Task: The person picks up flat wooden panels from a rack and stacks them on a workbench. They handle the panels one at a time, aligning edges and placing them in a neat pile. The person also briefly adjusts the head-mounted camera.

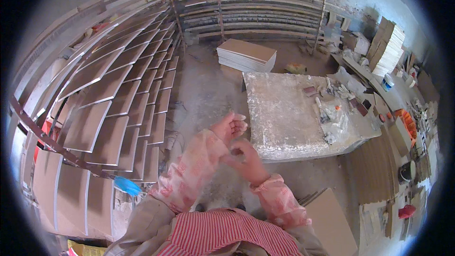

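My left hand is raised in front of me, beside the near left corner of a plaster-spattered table. Its whitened fingers curl toward the palm, and nothing shows in them. Just below, my right hand bends in toward my left wrist, its fingers curled. Some of those fingers are hidden, so whatever they pinch, if anything, cannot be made out. Stained pink-and-white sleeve covers wrap both forearms. A red-and-white striped apron covers my front.
At left, a rack holds rows of tilted brown boards; a blue cloth hangs at its near end. Stacked boards stand beyond the table. Plastic bags and tools litter its right side. A brown board leans near my right.
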The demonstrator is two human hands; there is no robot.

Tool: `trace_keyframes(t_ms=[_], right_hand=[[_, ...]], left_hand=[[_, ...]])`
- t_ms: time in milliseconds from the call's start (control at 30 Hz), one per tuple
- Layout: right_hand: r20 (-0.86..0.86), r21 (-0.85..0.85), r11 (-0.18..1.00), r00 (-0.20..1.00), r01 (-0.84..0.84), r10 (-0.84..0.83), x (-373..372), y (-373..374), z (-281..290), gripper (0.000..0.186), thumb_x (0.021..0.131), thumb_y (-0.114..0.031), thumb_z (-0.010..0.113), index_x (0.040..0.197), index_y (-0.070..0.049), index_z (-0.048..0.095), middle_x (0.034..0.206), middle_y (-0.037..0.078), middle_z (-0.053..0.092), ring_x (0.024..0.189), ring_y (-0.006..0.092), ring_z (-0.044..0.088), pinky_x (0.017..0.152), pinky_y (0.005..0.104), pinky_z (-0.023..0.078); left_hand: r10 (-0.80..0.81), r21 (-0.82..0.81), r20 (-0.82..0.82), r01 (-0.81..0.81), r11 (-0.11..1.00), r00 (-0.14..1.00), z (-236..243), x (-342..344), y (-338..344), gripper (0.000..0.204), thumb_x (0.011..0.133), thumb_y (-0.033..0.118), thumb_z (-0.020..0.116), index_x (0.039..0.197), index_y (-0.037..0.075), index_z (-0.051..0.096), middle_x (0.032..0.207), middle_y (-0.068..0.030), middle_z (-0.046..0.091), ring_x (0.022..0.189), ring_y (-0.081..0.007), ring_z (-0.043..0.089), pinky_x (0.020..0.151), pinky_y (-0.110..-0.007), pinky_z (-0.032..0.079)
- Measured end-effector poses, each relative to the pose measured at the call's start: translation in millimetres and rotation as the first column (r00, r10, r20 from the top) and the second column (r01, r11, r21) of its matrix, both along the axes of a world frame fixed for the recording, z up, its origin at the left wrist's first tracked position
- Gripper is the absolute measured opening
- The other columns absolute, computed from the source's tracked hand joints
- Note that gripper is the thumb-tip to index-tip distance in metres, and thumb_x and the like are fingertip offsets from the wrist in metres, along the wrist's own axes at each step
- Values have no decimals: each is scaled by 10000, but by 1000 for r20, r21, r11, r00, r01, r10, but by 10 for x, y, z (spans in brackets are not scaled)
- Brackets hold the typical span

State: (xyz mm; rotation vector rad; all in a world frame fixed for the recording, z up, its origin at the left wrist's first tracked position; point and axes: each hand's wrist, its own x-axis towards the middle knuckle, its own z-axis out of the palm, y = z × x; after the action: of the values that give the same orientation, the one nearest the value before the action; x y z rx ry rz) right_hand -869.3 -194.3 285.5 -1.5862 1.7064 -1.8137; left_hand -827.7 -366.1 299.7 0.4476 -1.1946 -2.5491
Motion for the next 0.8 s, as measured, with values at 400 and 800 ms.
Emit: trace_keyframes(t_ms=[400, 800], right_hand=[[-317, -78, 925, 889, -371, 330, 329, 16, 701, 183, 814, -88, 715, 955, -68, 600, 962, 136, 588, 789, 319, 583, 661, 387, 473], [-340, -62, 988, 934, -141, 112, 520, -920, 1229, 213, 832, -12, 706, 1026, -70, 644, 905, 85, 627, 846, 237, 623, 743, 321, 529]], left_hand=[[-43, 226, -436, 155, 962, 899, 615, -15, -181, 306, 1028, 353, 517, 986, 83, 653, 882, -33, 629, 846, -194, 579, 821, -356, 488], [513, -289, -25, -497, 818, 858, 841, -157, -1537, 251, 882, 322, 677, 732, 122, 654, 604, -20, 550, 636, -168, 590, 590, -301, 464]])
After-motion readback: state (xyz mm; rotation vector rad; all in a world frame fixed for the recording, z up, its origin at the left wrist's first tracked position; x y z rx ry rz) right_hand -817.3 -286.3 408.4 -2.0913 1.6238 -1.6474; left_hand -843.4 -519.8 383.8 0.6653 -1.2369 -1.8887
